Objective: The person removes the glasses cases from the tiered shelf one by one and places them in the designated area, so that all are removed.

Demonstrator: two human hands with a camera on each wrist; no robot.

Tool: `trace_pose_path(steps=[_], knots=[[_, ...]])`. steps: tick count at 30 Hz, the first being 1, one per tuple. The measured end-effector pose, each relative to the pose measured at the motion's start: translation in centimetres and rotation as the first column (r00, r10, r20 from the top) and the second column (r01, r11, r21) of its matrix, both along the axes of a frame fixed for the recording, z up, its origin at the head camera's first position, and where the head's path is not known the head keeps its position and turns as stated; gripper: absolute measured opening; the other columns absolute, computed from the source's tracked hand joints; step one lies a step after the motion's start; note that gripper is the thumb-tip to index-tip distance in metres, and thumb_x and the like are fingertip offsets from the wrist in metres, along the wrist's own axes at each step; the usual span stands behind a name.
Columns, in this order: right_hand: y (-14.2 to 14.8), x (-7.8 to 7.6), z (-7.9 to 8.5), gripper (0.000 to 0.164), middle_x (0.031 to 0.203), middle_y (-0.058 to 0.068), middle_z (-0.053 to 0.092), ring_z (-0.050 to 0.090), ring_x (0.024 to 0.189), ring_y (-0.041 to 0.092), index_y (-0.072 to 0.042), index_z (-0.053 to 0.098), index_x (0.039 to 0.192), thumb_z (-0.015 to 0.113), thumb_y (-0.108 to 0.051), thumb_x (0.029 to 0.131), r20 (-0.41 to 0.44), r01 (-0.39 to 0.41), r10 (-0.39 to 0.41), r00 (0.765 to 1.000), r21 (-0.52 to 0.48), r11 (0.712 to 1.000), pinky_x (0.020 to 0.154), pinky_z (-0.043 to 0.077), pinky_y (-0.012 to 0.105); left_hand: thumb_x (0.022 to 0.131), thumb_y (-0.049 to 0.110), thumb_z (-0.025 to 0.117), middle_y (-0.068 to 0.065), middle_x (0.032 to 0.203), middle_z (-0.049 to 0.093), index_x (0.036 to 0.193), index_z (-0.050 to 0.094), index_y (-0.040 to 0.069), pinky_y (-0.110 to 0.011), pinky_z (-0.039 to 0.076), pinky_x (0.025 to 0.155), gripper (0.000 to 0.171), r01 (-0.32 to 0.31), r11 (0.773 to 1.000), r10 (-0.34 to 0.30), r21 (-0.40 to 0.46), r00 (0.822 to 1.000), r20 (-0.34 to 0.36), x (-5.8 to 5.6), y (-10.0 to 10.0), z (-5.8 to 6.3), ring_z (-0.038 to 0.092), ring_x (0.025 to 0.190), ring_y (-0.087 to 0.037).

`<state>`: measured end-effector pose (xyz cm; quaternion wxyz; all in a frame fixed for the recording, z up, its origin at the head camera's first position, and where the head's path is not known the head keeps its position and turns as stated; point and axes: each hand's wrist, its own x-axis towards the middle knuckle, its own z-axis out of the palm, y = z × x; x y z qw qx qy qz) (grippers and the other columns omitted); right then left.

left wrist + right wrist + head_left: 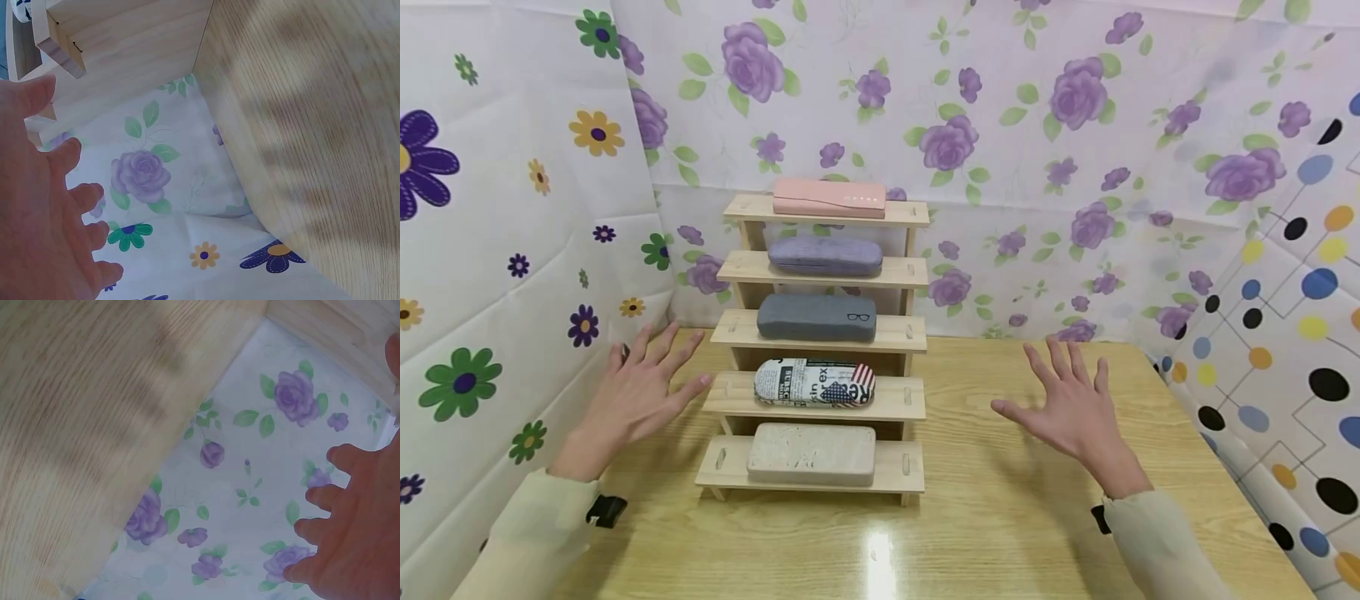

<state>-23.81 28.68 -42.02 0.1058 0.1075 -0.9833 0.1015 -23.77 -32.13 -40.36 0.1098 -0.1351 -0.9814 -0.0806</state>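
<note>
A stepped wooden rack (897, 467) stands on the table, bearing one glasses case per step. From top to bottom these are a pink case (829, 198), a purple case (825, 256), a grey-blue case (817, 317) with a glasses print, a newsprint-and-flag case (814, 383) and a cream case (811, 454). My left hand (638, 392) hovers left of the rack, fingers spread, its thumb close to the rack's side. To the right, well apart from the rack, my right hand (1071, 408) is held up with fingers spread. Neither hand holds anything.
The wood-grain table (992, 533) extends in front of and to the right of the rack. Behind it hangs a purple-rose cloth (1000, 167). A daisy-print cloth (512, 275) bounds the left side, a dotted cloth (1292, 375) the right.
</note>
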Motion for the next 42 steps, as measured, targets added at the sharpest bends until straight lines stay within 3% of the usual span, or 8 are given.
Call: trace_pose_path(steps=[12,22,29,35,42], knots=[[-0.7,0.8,-0.2,0.113,0.172,0.024,0.018,0.002,0.159,0.045,-0.018,0.022,0.171,0.056,-0.087,0.087,-0.037,-0.031,0.031,0.999,-0.010,0.999,0.120,-0.012,0.074,0.106,0.062,0.048,-0.023,0.173,0.011,0.169,0.026,0.013,-0.084,0.001,0.115,0.082,0.016,1.000,-0.016,0.009,1.000,0.006,0.7,0.5,0.5,0.002,0.155,-0.054],[-2.2,2.2,0.4,0.114,0.165,0.023,0.037,0.027,0.153,0.047,-0.019,0.025,0.170,0.064,-0.084,0.084,-0.109,-0.091,0.086,0.990,-0.036,0.995,0.121,0.008,0.077,0.103,0.063,0.054,-0.026,0.172,0.010,0.171,0.013,0.015,-0.080,0.005,0.118,0.093,0.039,0.999,-0.039,0.019,0.999,-0.014,1.1,0.8,0.4,0.007,0.155,-0.053],[-4.0,3.7,1.4,0.118,0.163,0.023,0.040,0.032,0.151,0.044,-0.020,0.024,0.170,0.067,-0.085,0.081,-0.074,-0.132,0.125,0.989,-0.096,0.987,0.124,0.011,0.071,0.100,0.057,0.064,-0.027,0.171,0.017,0.171,0.008,0.018,-0.073,0.011,0.122,0.099,0.095,0.991,-0.092,0.099,0.995,-0.038,1.5,1.2,0.5,0.015,0.156,-0.047],[-5.7,4.9,1.9,0.119,0.160,0.021,0.045,0.039,0.148,0.042,-0.021,0.025,0.170,0.075,-0.080,0.079,-0.076,-0.192,0.183,0.980,-0.140,0.971,0.126,0.014,0.066,0.097,0.053,0.071,-0.027,0.168,0.025,0.172,0.012,0.024,-0.077,0.022,0.117,0.099,0.127,0.973,-0.121,0.190,0.992,-0.041,1.7,1.6,0.4,0.027,0.150,-0.055],[-8.0,6.5,2.3,0.106,0.158,0.019,0.048,0.044,0.144,0.045,-0.019,0.040,0.165,0.088,-0.061,0.080,-0.036,-0.226,0.225,0.974,-0.289,0.930,0.112,0.041,0.070,0.095,0.051,0.075,-0.024,0.167,0.032,0.171,0.017,0.029,-0.077,0.030,0.113,0.098,0.124,0.965,-0.113,0.230,0.992,-0.062,1.9,1.8,0.0,0.034,0.147,-0.053]])
